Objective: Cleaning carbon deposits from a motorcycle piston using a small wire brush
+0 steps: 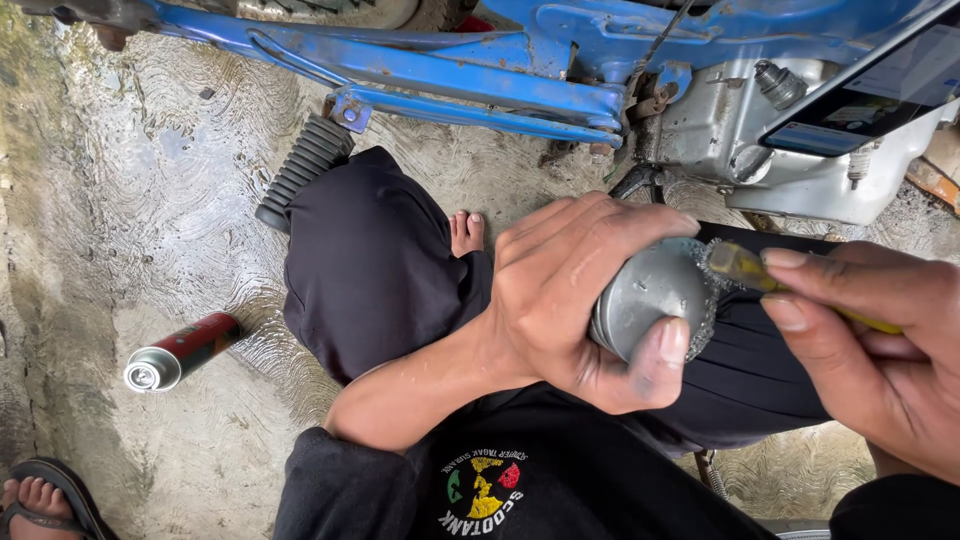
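Bare wet concrete floor (150, 210) lies open to the left, broken only by a spray can (182, 351) lying on its side; ahead, the blue frame (450, 80), ribbed footpeg (303, 168) and grey engine case (740, 140) close the way

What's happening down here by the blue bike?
A person sits on the wet concrete floor beside a blue motorbike frame. The left hand grips a round grey metal part, and the right hand presses a small yellow-handled brush against its edge. A red spray can lies on the floor to the left, and another person's sandalled foot shows at the bottom corner.
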